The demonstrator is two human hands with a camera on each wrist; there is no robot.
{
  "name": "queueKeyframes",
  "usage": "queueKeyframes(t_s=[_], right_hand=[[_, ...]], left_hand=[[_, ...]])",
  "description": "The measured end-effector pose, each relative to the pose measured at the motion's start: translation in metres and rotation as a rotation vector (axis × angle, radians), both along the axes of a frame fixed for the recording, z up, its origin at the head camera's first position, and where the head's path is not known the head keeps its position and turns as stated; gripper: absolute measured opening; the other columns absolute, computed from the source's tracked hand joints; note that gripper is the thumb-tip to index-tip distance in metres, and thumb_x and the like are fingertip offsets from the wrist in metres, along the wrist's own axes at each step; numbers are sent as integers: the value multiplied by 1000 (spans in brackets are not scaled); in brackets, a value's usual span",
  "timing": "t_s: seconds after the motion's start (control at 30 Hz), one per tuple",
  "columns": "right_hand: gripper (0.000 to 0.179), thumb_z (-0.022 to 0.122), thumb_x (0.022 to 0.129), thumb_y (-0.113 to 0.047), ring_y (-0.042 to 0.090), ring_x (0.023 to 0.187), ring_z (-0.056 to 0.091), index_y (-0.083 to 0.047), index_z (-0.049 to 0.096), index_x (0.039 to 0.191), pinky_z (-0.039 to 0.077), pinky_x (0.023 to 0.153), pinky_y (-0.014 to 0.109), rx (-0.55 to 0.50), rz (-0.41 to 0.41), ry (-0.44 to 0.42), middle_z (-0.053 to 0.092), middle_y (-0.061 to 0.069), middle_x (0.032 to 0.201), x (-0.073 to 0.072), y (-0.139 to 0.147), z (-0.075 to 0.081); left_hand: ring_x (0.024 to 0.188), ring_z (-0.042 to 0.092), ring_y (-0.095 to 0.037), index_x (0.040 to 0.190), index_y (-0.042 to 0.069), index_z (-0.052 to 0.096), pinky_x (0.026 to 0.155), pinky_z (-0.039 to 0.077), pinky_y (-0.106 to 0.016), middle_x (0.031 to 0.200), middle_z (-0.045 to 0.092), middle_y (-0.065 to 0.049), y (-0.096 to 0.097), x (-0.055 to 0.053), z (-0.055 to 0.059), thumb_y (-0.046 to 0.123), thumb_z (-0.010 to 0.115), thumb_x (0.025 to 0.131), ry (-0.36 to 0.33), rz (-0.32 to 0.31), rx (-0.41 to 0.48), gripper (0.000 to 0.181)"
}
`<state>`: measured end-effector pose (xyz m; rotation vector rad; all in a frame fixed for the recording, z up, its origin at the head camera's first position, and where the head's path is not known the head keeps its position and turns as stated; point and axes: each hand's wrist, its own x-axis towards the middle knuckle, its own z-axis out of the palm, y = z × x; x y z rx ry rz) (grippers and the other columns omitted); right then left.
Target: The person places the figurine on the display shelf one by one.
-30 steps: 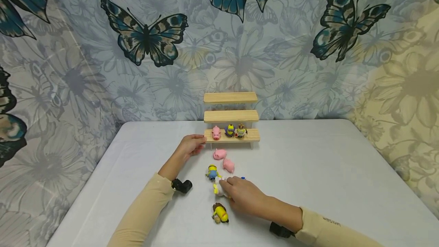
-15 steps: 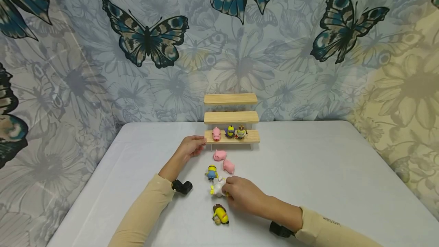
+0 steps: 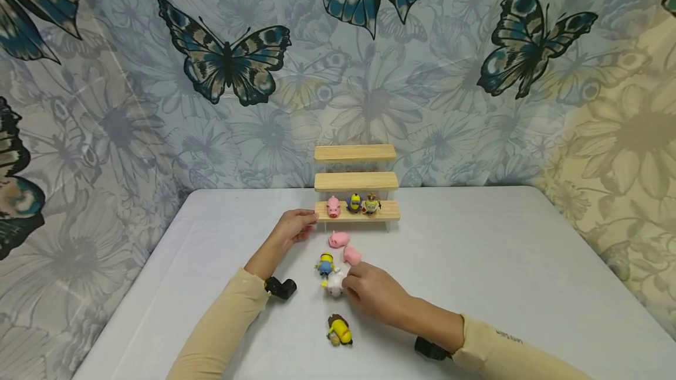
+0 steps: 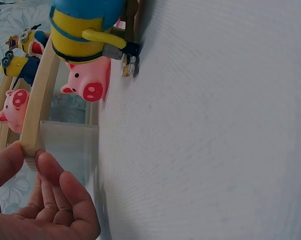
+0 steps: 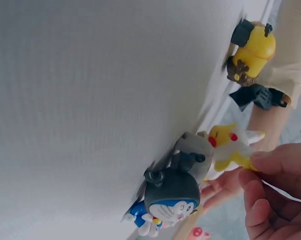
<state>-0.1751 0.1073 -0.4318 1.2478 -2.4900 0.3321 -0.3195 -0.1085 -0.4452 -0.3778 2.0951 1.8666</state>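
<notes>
Right hand (image 3: 377, 292): thumb and forefinger nipped together on a yellow edge of a white-and-yellow figure (image 3: 335, 284), other fingers curled in. Figure sits at 9 o'clock of that hand, red cheek spots plain in the right wrist view; whether it touches the table, cannot tell. Left hand (image 3: 293, 226), off at 10 o'clock: thumb and forefinger pinch the near end of the lowest board (image 3: 356, 218) of a wooden stand (image 3: 356, 181), remaining fingers loosely bent.

Around the held figure, clock from the head view: blue-and-yellow figure (image 3: 325, 263) just beside it at 11; one pink pig (image 3: 352, 255) at 1, another pink pig (image 3: 338, 239) at 12, the pair near each other; yellow-and-brown figure (image 3: 340, 330) lying at 6. Dark-hooded figure (image 5: 171, 192) shows in the right wrist view, hidden behind the hand from above.

Stand at 12 o'clock, three tiers. Lowest board, left to right: seated pig (image 3: 333, 207), dark-clothed figure (image 3: 354, 203), crowned figure (image 3: 371, 204). White table (image 3: 475, 263) below; butterfly-print cloth (image 3: 380, 104) behind
</notes>
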Motion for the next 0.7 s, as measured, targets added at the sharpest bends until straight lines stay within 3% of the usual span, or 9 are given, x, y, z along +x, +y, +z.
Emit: queueKeyframes(t_s=[0.27,0.5,0.7], right_hand=[[7,77,80,-4,11,78,61,-6,73,85,54,73,22,-40,-27,-22,67,-1,82,-7,3,0],[7,73,82,-3,14,86,66,-5,73,89,56,79,28,-90,-60,-109,71,2,88,-12,5,5],[6,70,85,-1,11,79,64,-5,73,90,54,72,25,-146,-76,-197,72,3,87,-17,11,10]], left_hand=[[69,59,-6,126,7,61,61,47,-20,91,66,1,1,-1,-2,20,67,93,2,1,2,36],[72,60,-7,127,7,61,63,48,-21,93,67,0,1,0,-2,21,66,93,7,0,-4,37],[72,60,-7,126,7,61,63,48,-21,93,66,0,1,-1,-2,21,66,93,10,1,-1,36]])
